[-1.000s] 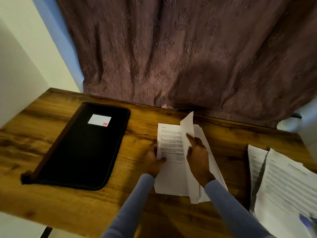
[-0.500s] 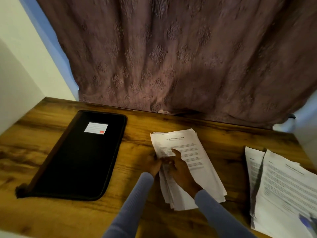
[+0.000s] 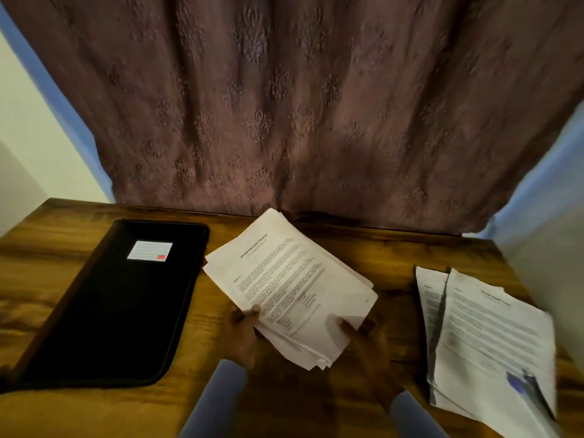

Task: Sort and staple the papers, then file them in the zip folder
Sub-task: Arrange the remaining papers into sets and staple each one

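- The left hand (image 3: 241, 336) pinches the near-left edge of a stack of printed papers (image 3: 290, 289), its thumb lying on top of the top sheet.
- The right hand (image 3: 368, 338) grips the stack's near-right corner, thumb on top and fingers tucked under the sheets.
- Between the two hands the stack is turned at an angle, its far corner pointing toward the curtain (image 3: 300, 105); whether its far end rests on the wooden table (image 3: 395, 257) I cannot tell.
- Both forearms wear light blue sleeves (image 3: 215, 403).
- To the left, just beside the stack, the black zip folder (image 3: 120, 305) lies flat and closed on the table, with a white label (image 3: 150, 251) near its far end.
- To the right, well apart from the held stack, a second pile of papers (image 3: 486, 336) lies fanned on the table.
- On that pile's near corner rests a blurred blue object (image 3: 521, 387); I cannot tell what it is.
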Tool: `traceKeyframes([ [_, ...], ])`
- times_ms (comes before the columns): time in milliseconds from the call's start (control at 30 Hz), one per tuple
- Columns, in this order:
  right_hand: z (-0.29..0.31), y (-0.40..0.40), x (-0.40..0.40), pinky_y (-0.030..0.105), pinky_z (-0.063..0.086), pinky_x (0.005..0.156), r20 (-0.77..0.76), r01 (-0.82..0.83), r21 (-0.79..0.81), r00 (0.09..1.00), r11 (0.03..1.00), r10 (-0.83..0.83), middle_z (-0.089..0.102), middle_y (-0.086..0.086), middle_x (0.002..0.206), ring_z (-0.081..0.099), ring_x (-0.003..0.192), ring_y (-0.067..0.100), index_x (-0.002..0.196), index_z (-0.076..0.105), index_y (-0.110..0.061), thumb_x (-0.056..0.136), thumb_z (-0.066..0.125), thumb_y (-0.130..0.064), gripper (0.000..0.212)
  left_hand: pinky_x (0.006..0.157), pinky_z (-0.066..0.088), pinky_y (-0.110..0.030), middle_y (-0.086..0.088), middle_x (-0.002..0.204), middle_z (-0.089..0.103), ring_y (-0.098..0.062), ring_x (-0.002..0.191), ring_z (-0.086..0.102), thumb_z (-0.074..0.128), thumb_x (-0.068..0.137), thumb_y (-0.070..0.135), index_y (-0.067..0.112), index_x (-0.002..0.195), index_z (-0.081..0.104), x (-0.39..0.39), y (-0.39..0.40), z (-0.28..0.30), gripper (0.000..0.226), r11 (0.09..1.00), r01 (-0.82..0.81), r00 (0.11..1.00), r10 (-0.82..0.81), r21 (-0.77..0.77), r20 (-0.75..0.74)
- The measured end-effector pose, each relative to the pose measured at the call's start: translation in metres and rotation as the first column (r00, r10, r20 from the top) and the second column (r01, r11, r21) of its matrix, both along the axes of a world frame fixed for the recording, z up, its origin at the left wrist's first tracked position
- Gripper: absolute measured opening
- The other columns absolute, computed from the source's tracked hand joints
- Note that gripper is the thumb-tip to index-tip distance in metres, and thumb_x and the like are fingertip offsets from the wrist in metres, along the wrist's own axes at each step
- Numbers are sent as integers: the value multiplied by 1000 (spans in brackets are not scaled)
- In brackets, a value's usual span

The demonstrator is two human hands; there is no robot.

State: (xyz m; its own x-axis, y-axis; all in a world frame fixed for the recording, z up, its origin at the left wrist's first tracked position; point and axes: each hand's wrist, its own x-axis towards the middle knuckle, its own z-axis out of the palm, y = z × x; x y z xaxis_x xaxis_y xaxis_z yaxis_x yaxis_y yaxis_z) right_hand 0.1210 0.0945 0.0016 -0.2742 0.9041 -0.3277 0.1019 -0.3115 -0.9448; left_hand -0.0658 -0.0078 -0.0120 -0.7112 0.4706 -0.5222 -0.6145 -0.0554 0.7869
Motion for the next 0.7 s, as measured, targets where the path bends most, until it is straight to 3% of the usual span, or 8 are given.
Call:
traceKeyframes([
  [67,9,-1,-2,43,53,70,-201,-62,-179,979,982,25,64,9,102,61,96,30,114,53,-7,79,69,-5,38,64,57,-35,-13,105,64,-28,94,61,52,88,-2,5,112,54,12,-5,5,25,997,21,997,-27,80,76],
  [133,16,4,-5,42,51,68,-191,-31,-170,982,985,-3,67,11,95,62,91,31,99,62,-9,78,69,-5,23,65,54,-34,-13,105,63,-29,98,60,51,87,-5,7,105,56,17,-11,6,22,994,64,991,-74,84,111],
  [267,33,20,0,47,52,78,-170,-62,-96,984,993,45,68,15,103,63,95,34,102,65,-5,72,73,-6,31,75,57,-42,-14,104,67,-30,99,64,50,90,1,8,104,60,-2,-31,26,19,987,115,992,-120,109,41],
  [367,48,26,12,44,52,75,-176,-152,3,973,988,151,70,9,101,64,96,31,105,64,-9,73,70,-7,32,56,59,-35,-10,88,73,-23,75,71,51,88,18,9,91,73,-25,-51,53,24,957,131,985,-156,260,78],
  [433,57,30,18,43,51,76,-175,-170,56,968,984,177,71,6,99,64,96,29,105,64,-11,75,69,-6,31,56,59,-34,-11,86,73,-25,75,71,54,81,28,9,94,71,-39,-60,71,29,936,276,960,-279,217,-18],
  [533,70,30,21,38,51,75,-166,-169,103,969,980,184,70,6,100,63,95,27,100,66,-16,75,69,-5,27,79,55,-43,-13,107,69,-29,94,68,63,81,21,12,110,64,-49,-57,86,31,888,460,849,-443,-10,-288],
  [600,77,28,24,33,51,74,-170,-181,174,963,968,211,70,0,100,63,95,21,98,64,-23,77,67,-5,28,85,53,-44,-12,110,69,-25,96,68,70,76,17,12,111,64,-48,-49,94,35,892,445,812,-441,-83,-382],
  [700,83,24,31,27,54,74,-190,-229,263,940,937,283,70,-7,100,66,94,10,105,61,-28,66,80,-20,44,79,56,-37,-5,105,71,-22,96,68,74,73,13,12,114,63,-39,-45,100,43,922,383,810,-363,-53,-460],
])
